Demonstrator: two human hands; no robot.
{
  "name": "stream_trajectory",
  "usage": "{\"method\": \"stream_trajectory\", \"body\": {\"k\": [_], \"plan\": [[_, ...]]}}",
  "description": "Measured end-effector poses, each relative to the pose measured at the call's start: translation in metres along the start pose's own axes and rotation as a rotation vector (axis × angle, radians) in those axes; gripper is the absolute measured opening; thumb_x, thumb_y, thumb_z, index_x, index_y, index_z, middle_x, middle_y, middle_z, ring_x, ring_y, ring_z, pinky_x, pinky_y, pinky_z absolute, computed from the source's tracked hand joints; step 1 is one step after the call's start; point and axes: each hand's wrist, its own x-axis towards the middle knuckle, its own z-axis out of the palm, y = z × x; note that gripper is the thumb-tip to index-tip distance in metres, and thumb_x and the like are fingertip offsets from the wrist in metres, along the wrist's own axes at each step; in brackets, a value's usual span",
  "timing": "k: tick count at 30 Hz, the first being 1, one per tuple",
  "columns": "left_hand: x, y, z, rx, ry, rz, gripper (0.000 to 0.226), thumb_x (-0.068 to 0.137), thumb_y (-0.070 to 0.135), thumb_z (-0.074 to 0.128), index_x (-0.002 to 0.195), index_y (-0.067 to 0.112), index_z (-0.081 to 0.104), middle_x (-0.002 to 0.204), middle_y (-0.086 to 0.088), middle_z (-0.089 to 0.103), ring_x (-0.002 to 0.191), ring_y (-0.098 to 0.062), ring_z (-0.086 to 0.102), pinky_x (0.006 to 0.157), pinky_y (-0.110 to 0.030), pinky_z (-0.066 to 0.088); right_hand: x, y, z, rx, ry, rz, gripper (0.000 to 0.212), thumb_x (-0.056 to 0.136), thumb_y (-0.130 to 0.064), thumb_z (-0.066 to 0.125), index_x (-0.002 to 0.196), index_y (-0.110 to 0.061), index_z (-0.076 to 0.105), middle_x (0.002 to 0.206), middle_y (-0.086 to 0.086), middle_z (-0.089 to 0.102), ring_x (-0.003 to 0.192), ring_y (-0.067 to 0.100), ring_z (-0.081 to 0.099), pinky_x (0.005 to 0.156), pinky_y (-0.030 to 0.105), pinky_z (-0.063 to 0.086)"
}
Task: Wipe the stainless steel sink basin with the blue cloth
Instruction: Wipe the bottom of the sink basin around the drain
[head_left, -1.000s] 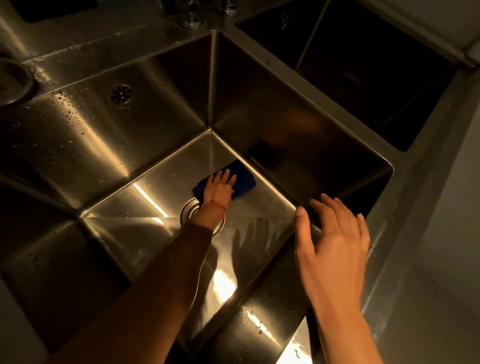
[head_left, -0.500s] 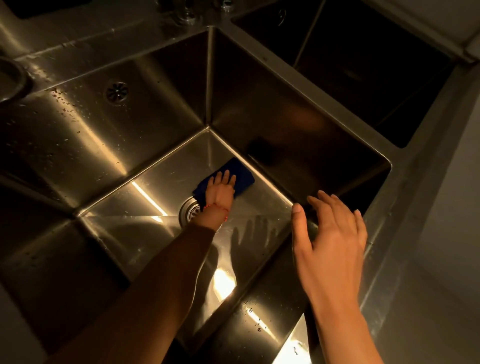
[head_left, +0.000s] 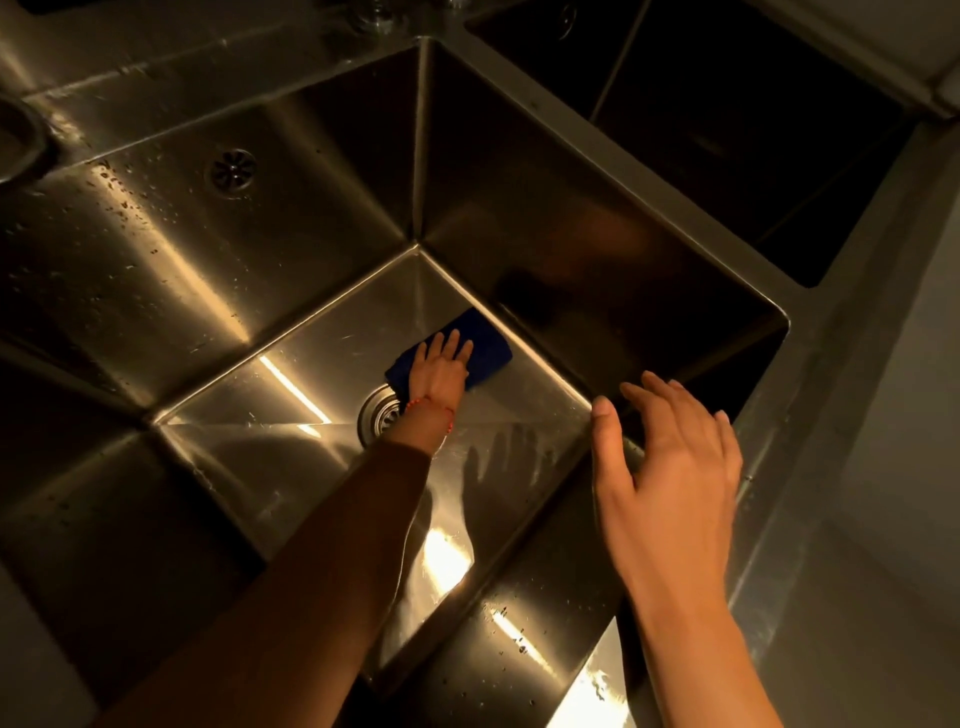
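Observation:
A deep stainless steel sink basin (head_left: 291, 291) fills the view, its floor lit by bright streaks. My left hand (head_left: 440, 366) reaches down to the basin floor and presses flat, fingers spread, on a folded blue cloth (head_left: 488, 348) near the far right corner. The round drain (head_left: 378, 415) sits just left of my left wrist, partly hidden by it. My right hand (head_left: 670, 467) hovers over the basin's right rim, fingers apart, holding nothing.
A round overflow grille (head_left: 231, 171) is set in the wet back-left wall. A second, dark basin (head_left: 727, 130) lies beyond the right rim. Tap bases (head_left: 374, 13) show at the top edge. A pale surface (head_left: 883, 519) borders the sink on the right.
The cloth and my left hand stay by the far right corner, shifting only slightly. My right hand holds its place above the rim.

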Motion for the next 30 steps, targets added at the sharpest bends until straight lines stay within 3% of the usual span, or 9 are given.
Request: {"method": "stream_trajectory", "body": {"k": [14,24,30], "plan": [[-0.017,0.015,0.011,0.021,0.002,0.066,0.053,0.104,0.026,0.028,0.153,0.021,0.008,0.161,-0.004,0.002,0.148,-0.025,0.005,0.119,-0.04,0.01,0.0,-0.001,-0.002,-0.005,-0.004,-0.005,0.048,0.088,-0.041,0.036,0.117,-0.011,0.06,0.13,0.008,0.056,0.129,0.02,0.041,0.114,0.041,0.016],[0.012,-0.012,-0.009,0.013,-0.002,-0.084,0.053,0.104,0.019,0.03,0.153,0.019,0.01,0.161,-0.006,0.004,0.148,-0.028,0.008,0.119,-0.042,0.011,0.001,-0.001,-0.001,-0.004,-0.009,-0.007,0.049,0.088,-0.044,0.035,0.119,-0.013,0.058,0.13,0.006,0.055,0.13,0.018,0.04,0.115,0.041,0.016],[0.004,-0.004,-0.003,0.091,-0.004,0.032,0.055,0.103,0.016,0.031,0.153,0.018,0.009,0.161,-0.006,0.004,0.148,-0.028,0.006,0.12,-0.042,0.009,0.0,-0.002,0.0,-0.004,-0.001,-0.013,0.048,0.088,-0.042,0.037,0.117,-0.011,0.06,0.129,0.007,0.057,0.128,0.02,0.042,0.113,0.041,0.016]]}}
